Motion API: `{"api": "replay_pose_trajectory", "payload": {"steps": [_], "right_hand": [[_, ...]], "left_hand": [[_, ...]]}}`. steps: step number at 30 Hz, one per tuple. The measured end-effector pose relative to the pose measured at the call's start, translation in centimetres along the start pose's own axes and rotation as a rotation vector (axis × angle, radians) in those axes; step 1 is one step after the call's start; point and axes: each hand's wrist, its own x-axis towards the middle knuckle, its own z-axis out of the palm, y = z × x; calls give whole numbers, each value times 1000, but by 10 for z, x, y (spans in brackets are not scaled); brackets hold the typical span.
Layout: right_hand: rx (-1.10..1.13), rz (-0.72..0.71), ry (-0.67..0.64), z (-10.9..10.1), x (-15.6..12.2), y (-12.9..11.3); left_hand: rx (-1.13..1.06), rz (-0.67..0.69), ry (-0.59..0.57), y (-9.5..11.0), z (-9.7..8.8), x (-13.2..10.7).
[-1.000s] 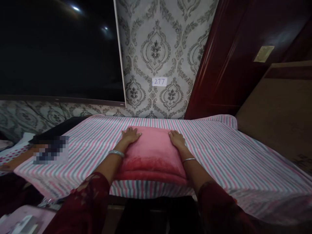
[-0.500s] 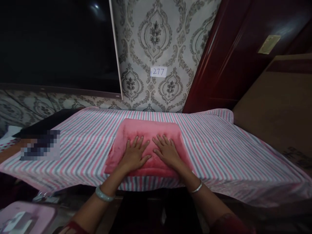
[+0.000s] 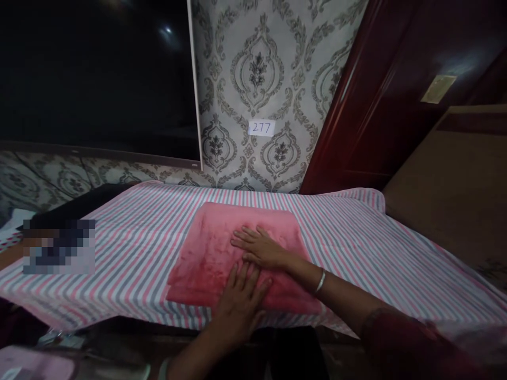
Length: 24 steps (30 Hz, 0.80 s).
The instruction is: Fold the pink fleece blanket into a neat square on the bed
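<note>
A folded pink plush cloth lies flat on the striped tablecloth, close to the front edge. My right hand rests on the middle of it, palm down and fingers spread, pointing left. Nearer to me, my left hand lies over the front part of the cloth with its fingers stretched forward. Its fingertips are close to my right hand; whether they touch I cannot tell. Neither hand grasps anything. Dark marks and dents show in the pile left of my hands.
A large television hangs at the left. A paper label marked 277 is on the patterned wall. At the right stand a dark red door and a cardboard box. A blurred-out object sits at the table's left end.
My left hand has slid back toward me and right. My right hand has turned to point left and moved slightly left. The view has tilted up a little.
</note>
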Motion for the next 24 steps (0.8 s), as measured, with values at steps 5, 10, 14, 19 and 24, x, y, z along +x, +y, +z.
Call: {"api": "replay_pose_trajectory", "payload": {"steps": [5,10,14,19,24], "right_hand": [[-68,83,-14,-9,32,48],[25,249,12,-8,51,75],[24,282,107,3,49,73],[21,259,117,7,47,72],[7,269,89,9,49,79]], "left_hand": [[69,-18,88,3,12,-8],[71,-32,137,4,22,-9],[58,-17,163,5,28,-10],[-14,-48,158,8,22,-10],[-81,-54,54,11,-1,-6]]}}
